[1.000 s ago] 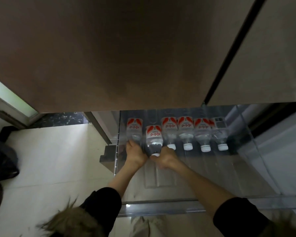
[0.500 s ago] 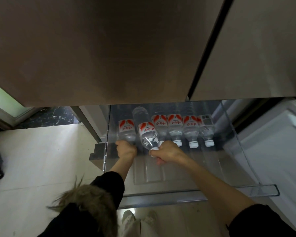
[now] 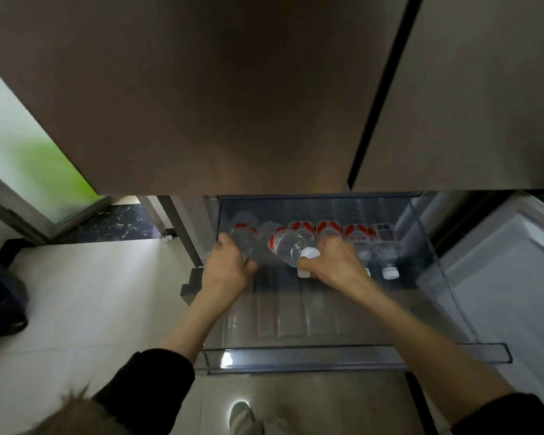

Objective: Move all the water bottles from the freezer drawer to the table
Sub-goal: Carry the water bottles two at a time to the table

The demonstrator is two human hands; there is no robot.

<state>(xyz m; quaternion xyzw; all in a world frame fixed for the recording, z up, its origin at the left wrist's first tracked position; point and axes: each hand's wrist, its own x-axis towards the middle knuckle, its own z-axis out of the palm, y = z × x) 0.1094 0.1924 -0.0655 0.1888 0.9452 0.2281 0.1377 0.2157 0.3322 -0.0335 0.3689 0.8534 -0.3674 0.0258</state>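
Fingers, L: left hand (image 3: 227, 271) wrapped round the leftmost bottle (image 3: 243, 238), low on its body, at the left end of the row.
Fingers, R: right hand (image 3: 335, 262) clenched on the neck/cap end of a tilted bottle (image 3: 291, 248); white cap (image 3: 308, 254) poked out by the thumb, label end raised above the row.
Drawer: clear freezer drawer (image 3: 343, 356) was pulled out under the brown doors (image 3: 201, 89).
Rest of row: other bottles (image 3: 357, 235) lay side by side at the back, caps toward the person, partly hidden behind R hand.
Sleeves: black, both arms.
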